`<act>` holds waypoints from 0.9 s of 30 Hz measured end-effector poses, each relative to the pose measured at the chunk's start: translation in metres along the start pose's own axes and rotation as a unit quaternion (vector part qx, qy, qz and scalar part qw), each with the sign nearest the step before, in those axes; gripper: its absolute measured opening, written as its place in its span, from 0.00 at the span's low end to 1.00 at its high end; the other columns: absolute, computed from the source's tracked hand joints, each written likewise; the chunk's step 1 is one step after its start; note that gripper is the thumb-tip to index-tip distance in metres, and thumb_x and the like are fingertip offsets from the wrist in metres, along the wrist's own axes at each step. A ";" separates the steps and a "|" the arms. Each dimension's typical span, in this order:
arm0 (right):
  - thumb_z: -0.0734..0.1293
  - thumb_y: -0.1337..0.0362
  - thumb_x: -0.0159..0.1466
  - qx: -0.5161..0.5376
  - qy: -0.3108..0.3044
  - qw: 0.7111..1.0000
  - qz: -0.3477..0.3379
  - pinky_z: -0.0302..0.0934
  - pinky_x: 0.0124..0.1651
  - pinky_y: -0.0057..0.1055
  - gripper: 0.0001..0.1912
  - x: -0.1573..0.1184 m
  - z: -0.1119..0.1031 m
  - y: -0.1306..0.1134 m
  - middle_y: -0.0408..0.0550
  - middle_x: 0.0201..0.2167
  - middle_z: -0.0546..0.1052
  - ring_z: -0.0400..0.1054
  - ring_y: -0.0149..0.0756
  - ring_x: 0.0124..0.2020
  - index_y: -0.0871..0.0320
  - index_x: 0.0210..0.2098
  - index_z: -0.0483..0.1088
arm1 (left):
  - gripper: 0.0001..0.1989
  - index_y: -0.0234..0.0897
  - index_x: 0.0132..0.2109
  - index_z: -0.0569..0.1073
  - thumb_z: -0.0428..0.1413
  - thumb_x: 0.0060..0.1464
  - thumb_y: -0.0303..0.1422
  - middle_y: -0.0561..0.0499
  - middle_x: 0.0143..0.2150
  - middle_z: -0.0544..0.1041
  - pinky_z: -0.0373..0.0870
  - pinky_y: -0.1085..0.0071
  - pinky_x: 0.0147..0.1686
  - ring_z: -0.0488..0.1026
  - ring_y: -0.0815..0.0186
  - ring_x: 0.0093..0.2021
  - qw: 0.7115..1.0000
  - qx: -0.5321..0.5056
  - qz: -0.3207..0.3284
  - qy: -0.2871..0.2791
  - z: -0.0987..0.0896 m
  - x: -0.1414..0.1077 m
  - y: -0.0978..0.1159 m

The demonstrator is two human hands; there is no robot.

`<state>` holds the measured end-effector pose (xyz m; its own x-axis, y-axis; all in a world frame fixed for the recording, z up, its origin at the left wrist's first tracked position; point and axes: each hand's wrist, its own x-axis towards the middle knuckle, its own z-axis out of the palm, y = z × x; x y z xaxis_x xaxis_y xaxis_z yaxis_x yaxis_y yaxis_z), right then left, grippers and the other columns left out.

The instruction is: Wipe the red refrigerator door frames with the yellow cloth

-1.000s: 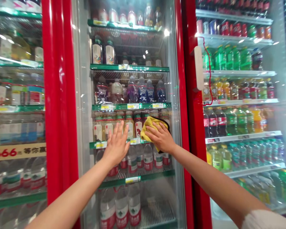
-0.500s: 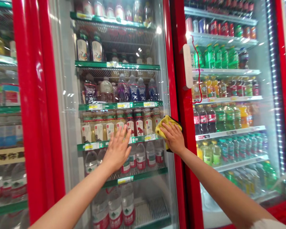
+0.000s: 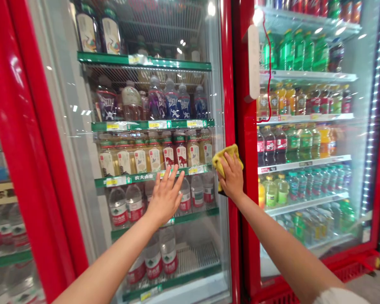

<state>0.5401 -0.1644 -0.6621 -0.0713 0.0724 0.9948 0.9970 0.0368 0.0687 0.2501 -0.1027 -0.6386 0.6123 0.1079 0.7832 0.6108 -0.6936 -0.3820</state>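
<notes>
A glass-doored drinks fridge (image 3: pixel 225 126) with a red frame stands in front of me. My left hand (image 3: pixel 165 195) is spread at the glass door, over the lower shelves, and holds nothing. Under my right hand (image 3: pixel 232 177) is a yellow cloth (image 3: pixel 220 162) with a dark edge, pressed against the right side of the door at the red frame. The fingers lie over the cloth, and part of it is hidden beneath them. Behind the glass are rows of bottles, including tea bottles (image 3: pixel 139 157) and water bottles (image 3: pixel 118 207) with red labels.
To the right, another lit fridge (image 3: pixel 304 162) holds green, orange and dark drinks. A white door handle (image 3: pixel 253 63) with a red cord (image 3: pixel 270 76) beside it sticks out from its red frame. At the left, a red frame post (image 3: pixel 22 105) borders another fridge.
The view has tilted down and shifted, so the shelves sit higher in the picture. My right hand stays on the cloth near the frame. My left hand remains spread at the glass.
</notes>
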 end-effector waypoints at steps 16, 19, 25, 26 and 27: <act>0.63 0.56 0.70 -0.041 0.003 0.998 0.047 0.38 0.68 0.72 0.28 0.045 0.027 -0.089 0.54 0.75 0.53 0.33 0.62 0.76 0.46 0.69 0.60 | 0.41 0.43 0.76 0.38 0.51 0.64 0.31 0.43 0.78 0.45 0.48 0.44 0.72 0.41 0.51 0.77 0.998 0.052 -0.033 0.014 -0.013 -0.045 -0.029; 0.64 0.61 0.70 0.011 -0.032 0.996 -0.080 0.40 0.71 0.64 0.24 0.012 0.025 -0.105 0.48 0.71 0.62 0.36 0.53 0.77 0.43 0.64 0.67 | 0.41 0.43 0.76 0.38 0.51 0.64 0.29 0.43 0.78 0.45 0.48 0.44 0.72 0.41 0.52 0.77 0.998 0.059 -0.038 0.003 -0.015 -0.057 -0.037; 0.62 0.70 0.68 0.055 -0.024 0.986 -0.156 0.43 0.73 0.58 0.18 -0.001 0.009 -0.066 0.46 0.64 0.73 0.49 0.47 0.74 0.47 0.52 0.75 | 0.42 0.42 0.76 0.38 0.51 0.63 0.29 0.43 0.78 0.45 0.47 0.45 0.72 0.41 0.52 0.77 0.996 0.076 -0.055 -0.004 -0.024 -0.086 -0.064; 0.62 0.69 0.68 0.049 -0.010 0.990 -0.130 0.43 0.72 0.60 0.18 0.012 0.013 -0.069 0.47 0.64 0.72 0.49 0.48 0.74 0.47 0.53 0.75 | 0.42 0.42 0.76 0.38 0.51 0.63 0.29 0.43 0.78 0.45 0.47 0.45 0.72 0.41 0.52 0.77 0.995 0.079 -0.065 0.002 -0.025 -0.090 -0.067; 0.63 0.68 0.69 0.038 0.005 0.994 -0.102 0.43 0.71 0.62 0.18 0.025 0.019 -0.078 0.48 0.65 0.71 0.48 0.50 0.74 0.47 0.55 0.74 | 0.42 0.42 0.76 0.37 0.51 0.63 0.29 0.43 0.78 0.45 0.47 0.45 0.72 0.40 0.52 0.77 0.994 0.081 -0.076 0.009 -0.026 -0.093 -0.071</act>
<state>0.4599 -0.1469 -0.6444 -0.2704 0.0457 0.9617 0.9566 0.1256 0.2630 0.1373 -0.0820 -0.6716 0.4986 0.1897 0.8458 0.7697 -0.5456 -0.3314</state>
